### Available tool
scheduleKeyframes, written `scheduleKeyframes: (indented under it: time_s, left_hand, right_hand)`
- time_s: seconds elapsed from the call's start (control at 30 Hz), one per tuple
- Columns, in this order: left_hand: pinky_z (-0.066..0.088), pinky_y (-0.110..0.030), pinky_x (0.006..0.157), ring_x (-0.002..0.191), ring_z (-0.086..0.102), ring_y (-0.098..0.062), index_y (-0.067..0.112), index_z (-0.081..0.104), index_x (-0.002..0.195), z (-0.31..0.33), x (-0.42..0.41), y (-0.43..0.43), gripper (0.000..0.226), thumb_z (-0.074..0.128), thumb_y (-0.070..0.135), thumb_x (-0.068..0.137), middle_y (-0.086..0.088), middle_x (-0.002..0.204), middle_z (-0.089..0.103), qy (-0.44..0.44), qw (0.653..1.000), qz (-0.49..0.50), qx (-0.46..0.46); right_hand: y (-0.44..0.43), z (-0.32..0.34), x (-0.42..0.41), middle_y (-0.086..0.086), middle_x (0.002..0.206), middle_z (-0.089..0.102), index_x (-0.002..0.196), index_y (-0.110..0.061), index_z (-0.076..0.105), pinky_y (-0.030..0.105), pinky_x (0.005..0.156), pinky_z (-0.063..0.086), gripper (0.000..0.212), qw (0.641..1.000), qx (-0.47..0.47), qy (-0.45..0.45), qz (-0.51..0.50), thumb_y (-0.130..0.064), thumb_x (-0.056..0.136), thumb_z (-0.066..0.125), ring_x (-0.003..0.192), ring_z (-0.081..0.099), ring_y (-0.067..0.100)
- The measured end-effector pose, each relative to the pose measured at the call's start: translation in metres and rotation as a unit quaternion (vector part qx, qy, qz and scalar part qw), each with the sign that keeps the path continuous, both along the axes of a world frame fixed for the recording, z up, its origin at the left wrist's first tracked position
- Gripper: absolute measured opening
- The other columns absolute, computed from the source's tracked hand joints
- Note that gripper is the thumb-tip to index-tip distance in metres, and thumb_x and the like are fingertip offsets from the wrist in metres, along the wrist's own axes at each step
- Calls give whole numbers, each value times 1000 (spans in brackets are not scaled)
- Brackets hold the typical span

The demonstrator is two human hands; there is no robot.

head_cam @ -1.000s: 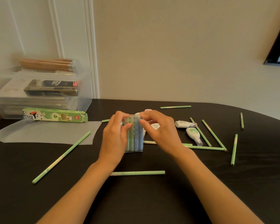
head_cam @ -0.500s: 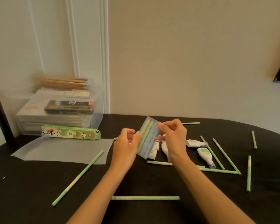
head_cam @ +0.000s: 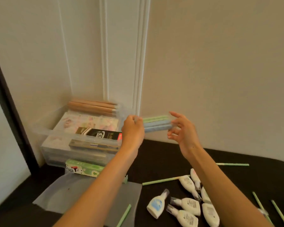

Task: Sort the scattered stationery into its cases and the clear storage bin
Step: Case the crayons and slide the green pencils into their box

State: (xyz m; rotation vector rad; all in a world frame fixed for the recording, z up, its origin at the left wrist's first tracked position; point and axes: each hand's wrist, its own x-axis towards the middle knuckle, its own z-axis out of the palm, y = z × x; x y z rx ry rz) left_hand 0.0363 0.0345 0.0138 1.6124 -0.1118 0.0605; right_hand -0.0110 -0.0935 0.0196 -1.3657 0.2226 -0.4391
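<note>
Above the far left part of the desk (head_cam: 162,154), a clear case of pens (head_cam: 156,126) is held level in the air, just beside the right end of the clear storage bin (head_cam: 59,128). The case holds green and blue sticks lying side by side; motion blur makes the count uncertain, though about 4 show. The left hand (head_cam: 132,131) grips the case's left end, its fingers (head_cam: 136,120) curled round it. The right hand (head_cam: 181,128) is at the case's right end with its fingers spread and only lightly bent; its fingertips seem to touch the end, but I cannot tell whether they actually hold it.

The bin sits at the desk's far left corner against the wall. Inside it lie a bundle of wooden pencils (head_cam: 93,106) along the back, a patterned paper pack (head_cam: 88,123) and a black box (head_cam: 100,134). A green pencil box (head_cam: 84,168) lies on the desk touching the bin's front wall, and a translucent sheet (head_cam: 88,194) lies in front of that, partly under the left forearm.

Toward the near right, 7 or so white correction tape dispensers (head_cam: 188,204) lie clustered together. Green pencils (head_cam: 162,180) lie scattered singly around them, toward the desk's right edge and near edge.
</note>
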Motion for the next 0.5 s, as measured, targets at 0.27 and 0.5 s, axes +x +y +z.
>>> scheduleKeyframes:
  time_s: [0.27, 0.5]
  left_hand:
    - [41, -27, 60, 84, 52, -21, 7, 53, 117, 64, 62, 52, 26, 47, 8, 92, -7, 96, 53, 86, 989, -14, 121]
    - [51, -42, 87, 103, 58, -35, 7, 52, 116, 69, 107, 138, 27, 43, 13, 91, -17, 114, 59, 169, 963, 33, 209]
  right_hand:
    - [35, 61, 72, 6, 80, 59, 89, -12, 56, 19, 48, 50, 7, 972, -106, 190, 87, -5, 86, 58, 64, 57, 15]
    - [115, 70, 124, 5, 82, 59, 107, -11, 55, 16, 59, 53, 30, 922, -179, 254, 232, 4, 83, 64, 69, 58, 12]
